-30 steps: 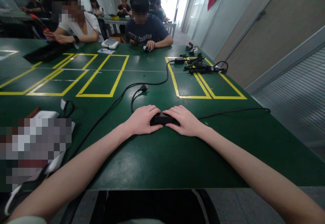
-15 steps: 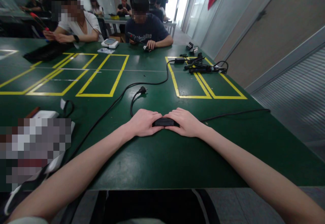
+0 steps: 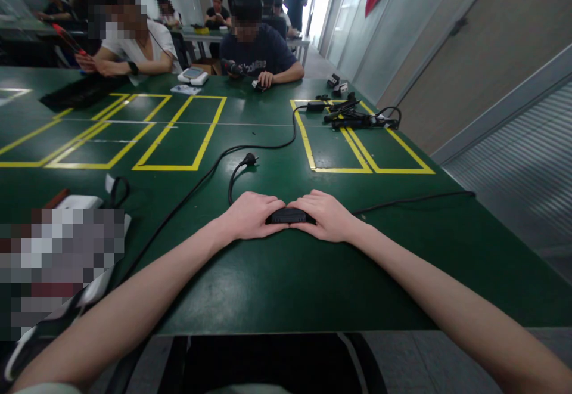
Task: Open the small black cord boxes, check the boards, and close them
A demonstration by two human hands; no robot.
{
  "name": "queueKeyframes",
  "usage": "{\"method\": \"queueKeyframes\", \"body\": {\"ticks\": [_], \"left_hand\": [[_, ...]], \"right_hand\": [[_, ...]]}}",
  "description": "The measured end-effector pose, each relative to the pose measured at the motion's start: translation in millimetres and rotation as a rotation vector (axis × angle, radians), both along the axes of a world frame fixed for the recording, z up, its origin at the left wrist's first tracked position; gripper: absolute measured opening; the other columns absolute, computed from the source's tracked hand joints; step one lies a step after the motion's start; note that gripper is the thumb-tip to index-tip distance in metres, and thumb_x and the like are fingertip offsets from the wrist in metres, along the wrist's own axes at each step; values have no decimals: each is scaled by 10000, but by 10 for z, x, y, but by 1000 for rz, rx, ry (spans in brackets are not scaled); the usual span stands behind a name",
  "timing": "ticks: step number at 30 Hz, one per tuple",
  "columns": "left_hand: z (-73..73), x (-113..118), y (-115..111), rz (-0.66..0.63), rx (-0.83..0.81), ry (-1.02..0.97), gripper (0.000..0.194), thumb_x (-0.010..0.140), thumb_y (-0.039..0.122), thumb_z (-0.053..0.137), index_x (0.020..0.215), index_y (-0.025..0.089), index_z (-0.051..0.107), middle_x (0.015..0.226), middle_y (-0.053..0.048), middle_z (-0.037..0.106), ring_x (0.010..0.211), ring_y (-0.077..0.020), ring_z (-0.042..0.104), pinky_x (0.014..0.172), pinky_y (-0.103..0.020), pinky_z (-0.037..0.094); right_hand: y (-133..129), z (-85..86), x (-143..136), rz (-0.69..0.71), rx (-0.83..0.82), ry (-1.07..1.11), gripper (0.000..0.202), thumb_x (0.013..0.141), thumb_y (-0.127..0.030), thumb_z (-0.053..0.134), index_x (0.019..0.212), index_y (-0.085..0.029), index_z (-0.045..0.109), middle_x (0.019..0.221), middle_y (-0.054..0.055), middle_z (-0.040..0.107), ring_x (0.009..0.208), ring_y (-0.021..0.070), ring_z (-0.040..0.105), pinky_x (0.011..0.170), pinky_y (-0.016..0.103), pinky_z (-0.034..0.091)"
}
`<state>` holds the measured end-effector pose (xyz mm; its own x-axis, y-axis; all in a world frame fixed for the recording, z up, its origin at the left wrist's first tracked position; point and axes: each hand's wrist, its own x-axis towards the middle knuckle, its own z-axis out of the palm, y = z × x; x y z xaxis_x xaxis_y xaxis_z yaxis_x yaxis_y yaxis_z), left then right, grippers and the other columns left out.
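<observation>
A black power adapter [image 3: 289, 216] rests on the green table [image 3: 268, 287], in the middle near its front part. My left hand [image 3: 257, 215] grips its left end, fingers on top and thumb in front. On the right end my right hand [image 3: 324, 215] has the same kind of hold. The two hands nearly meet over the adapter. A short black cable with a plug [image 3: 249, 160] curves out behind my left hand. Another black cable [image 3: 415, 199] runs off to the right from behind my right hand.
A long black cable [image 3: 196, 186] crosses the table on the left. Yellow tape rectangles [image 3: 166, 168] mark the far half. Black cables [image 3: 353, 117] lie piled at the back right. White items [image 3: 80, 202] lie at the left. Two people sit across the table.
My hands and the adapter have not visibly moved. In the far background, a standing person has shifted to the right.
</observation>
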<state>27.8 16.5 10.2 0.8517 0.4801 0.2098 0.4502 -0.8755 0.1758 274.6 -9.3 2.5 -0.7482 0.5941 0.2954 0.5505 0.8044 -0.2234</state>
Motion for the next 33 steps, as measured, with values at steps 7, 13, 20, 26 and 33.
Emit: {"method": "queueKeyframes", "body": {"ticks": [7, 13, 20, 26, 33], "left_hand": [[-16, 0, 0, -3, -25, 1, 328, 1031, 457, 516, 1121, 176, 657, 930, -63, 718, 837, -219, 711, 726, -294, 504], [15, -1, -31, 113, -167, -126, 460, 975, 591, 550, 1155, 189, 681, 996, -73, 756, 858, -231, 707, 749, -308, 510], [47, 17, -37, 191, -319, -185, 391, 966, 562, 616, 935, 188, 727, 850, -23, 736, 730, -177, 640, 647, -264, 428], [-34, 12, -46, 197, -284, -330, 427, 890, 533, 767, 1144, 190, 756, 997, -57, 738, 877, -214, 695, 765, -309, 524], [-90, 6, -19, 176, -54, -329, 433, 876, 498, 804, 1178, 194, 735, 1006, -74, 745, 914, -242, 673, 836, -373, 536]], "right_hand": [[13, -16, 24, 6, 59, 6, 426, 1056, -510, 504, 1168, -138, 679, 921, 120, 737, 822, 240, 667, 763, 359, 454], [23, -51, 71, 27, 204, -39, 453, 1100, -426, 391, 1332, -126, 640, 1090, 169, 731, 932, 268, 659, 793, 390, 490], [31, -56, 112, -11, 281, -50, 416, 1093, -364, 418, 1404, -187, 629, 1171, 153, 726, 993, 264, 675, 825, 390, 511], [33, -27, 122, 2, 305, -31, 385, 1043, -238, 481, 1395, -185, 628, 1191, 145, 735, 950, 243, 713, 780, 355, 539], [-10, -1, 65, -62, 125, 167, 373, 1030, -421, 583, 1307, -181, 648, 1058, 117, 761, 875, 237, 731, 756, 349, 579]]}}
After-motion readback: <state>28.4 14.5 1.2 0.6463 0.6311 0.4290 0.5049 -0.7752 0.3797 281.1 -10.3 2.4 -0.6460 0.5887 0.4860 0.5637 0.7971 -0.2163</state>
